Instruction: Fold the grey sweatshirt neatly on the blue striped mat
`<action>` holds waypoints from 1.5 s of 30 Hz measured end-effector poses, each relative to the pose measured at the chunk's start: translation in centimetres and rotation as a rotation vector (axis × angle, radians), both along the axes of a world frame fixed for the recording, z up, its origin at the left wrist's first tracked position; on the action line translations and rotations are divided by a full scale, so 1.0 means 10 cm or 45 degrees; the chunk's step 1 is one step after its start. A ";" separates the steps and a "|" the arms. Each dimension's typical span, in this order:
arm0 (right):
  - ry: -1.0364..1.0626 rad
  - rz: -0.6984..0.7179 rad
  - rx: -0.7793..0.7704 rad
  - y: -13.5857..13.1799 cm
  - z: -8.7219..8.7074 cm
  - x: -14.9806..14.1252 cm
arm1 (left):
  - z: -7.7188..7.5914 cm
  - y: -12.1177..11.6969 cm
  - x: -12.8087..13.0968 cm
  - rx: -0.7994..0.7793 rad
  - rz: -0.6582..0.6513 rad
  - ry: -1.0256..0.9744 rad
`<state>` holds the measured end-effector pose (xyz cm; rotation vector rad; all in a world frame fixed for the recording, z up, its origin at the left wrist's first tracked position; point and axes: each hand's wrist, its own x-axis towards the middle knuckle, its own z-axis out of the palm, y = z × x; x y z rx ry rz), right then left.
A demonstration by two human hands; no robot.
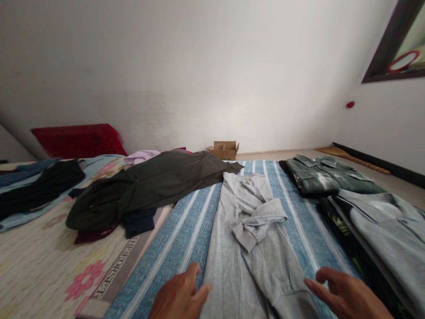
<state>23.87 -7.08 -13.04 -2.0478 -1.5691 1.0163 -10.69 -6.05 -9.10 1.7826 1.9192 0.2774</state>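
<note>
A light grey long-sleeved sweatshirt (227, 230) lies lengthwise on a blue striped cloth (166, 248). One of its sleeves is folded over the body, with the cuff bent back in the middle. Beside its left edge is my left hand (181, 292), thumb and finger apart and nothing held. On the other side, my right hand (347, 294) hovers by the lower right edge with its fingers apart, the fingertips close to the grey fabric. Whether they touch it I cannot tell. The sweatshirt's near end runs out of view below.
At right lie a folded dark green denim garment (327, 175) and a stack topped by a grey garment (388, 226). A dark olive garment (159, 177) and black clothing (49, 184) spread over the floral mat (63, 257) at left. A cardboard box (226, 150) stands by the wall.
</note>
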 end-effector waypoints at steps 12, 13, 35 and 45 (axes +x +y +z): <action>-0.626 0.222 0.371 1.91 0.59 -0.79 | -0.33 2.01 0.81 0.443 -0.201 0.249; -0.643 0.223 0.366 2.07 0.57 -0.85 | -0.37 2.12 0.82 0.443 -0.186 0.252; -0.807 0.171 0.294 3.09 0.10 -1.05 | -0.73 2.69 0.82 0.513 -0.207 0.361; -0.626 0.390 0.470 3.56 0.23 -1.61 | -0.77 2.68 0.81 0.523 -0.215 0.257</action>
